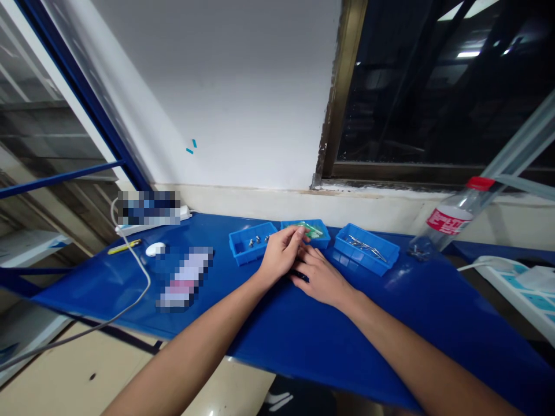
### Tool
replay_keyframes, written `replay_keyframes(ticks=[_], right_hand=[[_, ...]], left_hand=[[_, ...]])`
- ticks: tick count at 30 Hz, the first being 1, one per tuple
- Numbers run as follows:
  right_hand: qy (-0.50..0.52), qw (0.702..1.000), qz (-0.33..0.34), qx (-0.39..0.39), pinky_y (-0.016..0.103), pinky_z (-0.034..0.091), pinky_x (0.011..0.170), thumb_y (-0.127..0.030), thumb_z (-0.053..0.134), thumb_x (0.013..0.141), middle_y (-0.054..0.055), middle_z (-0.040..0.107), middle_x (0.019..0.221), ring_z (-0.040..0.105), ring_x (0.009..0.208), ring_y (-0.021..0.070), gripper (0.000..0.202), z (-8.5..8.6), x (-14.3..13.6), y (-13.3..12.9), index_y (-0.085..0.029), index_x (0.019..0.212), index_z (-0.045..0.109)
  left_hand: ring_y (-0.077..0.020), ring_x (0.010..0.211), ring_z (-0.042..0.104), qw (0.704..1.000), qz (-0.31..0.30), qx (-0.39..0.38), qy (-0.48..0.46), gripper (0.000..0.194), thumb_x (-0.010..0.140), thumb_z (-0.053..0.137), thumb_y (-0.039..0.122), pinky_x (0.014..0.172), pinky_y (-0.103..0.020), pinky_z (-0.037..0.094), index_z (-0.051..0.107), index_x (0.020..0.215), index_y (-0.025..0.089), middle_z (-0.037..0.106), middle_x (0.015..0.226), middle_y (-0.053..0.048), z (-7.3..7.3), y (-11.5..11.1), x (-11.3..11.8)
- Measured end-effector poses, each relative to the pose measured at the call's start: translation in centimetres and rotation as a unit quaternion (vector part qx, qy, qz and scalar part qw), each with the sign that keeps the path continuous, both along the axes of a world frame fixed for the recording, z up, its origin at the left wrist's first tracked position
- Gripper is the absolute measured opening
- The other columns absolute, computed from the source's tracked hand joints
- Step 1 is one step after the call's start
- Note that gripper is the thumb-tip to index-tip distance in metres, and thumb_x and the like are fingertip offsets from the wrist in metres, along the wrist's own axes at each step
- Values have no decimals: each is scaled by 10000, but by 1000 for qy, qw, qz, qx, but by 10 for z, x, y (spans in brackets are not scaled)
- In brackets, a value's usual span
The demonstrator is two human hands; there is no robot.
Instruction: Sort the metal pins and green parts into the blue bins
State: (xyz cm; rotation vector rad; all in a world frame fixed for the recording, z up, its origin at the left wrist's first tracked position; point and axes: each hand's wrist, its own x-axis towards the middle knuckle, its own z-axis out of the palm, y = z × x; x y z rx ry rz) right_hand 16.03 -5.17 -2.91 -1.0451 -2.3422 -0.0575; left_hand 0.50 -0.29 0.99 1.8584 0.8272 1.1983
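My left hand (281,249) and my right hand (318,274) meet above the blue table, just in front of the middle bin. The left fingers are curled together, and whatever they may hold is hidden. My right hand is palm down with its fingers bent and somewhat apart, its fingertips beside the left hand. Behind them, the middle blue bin (323,240) has green and clear plastic items in it. Several small metal parts lie in the left blue bin (243,255). Thin metal rods rest in the right blue bin (377,263).
A plastic bottle (448,221) with a red cap stands at the right, near a white power strip (515,289). On the left are a yellow cutter (124,247), a white oval object (155,249), a cable and a blurred-out flat item (186,280). A wall rises behind.
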Motion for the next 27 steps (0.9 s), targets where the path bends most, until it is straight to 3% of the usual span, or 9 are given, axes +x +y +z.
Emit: replay_keyframes(ticks=[6, 19, 27], right_hand=[[1, 1000, -4, 10, 570, 481, 1083, -209, 640, 977, 124, 685, 1370, 547, 1324, 361, 356, -2, 0, -1, -232, 1326, 706], [3, 1000, -15, 24, 570, 509, 1041, -208, 641, 983, 118, 743, 1257, 581, 1286, 363, 293, -6, 2, -1, -241, 1249, 758], [-36, 999, 2, 35, 514, 550, 973, -185, 632, 994, 115, 716, 1220, 581, 1222, 344, 231, 5, 6, -8, -275, 1122, 801]], left_hand=[[-216, 914, 726, 1000, 2, 0, 9, 453, 1055, 487, 529, 816, -300, 572, 762, 1109, 173, 781, 1014, -81, -1, 1, -1], [-220, 918, 719, 999, -10, 24, 25, 441, 1057, 483, 519, 851, -319, 563, 772, 1066, 187, 782, 1024, -81, -1, -2, 1], [-211, 886, 718, 999, -11, 29, 22, 444, 1060, 480, 512, 823, -306, 562, 771, 1054, 177, 782, 1011, -79, 1, -3, 2]])
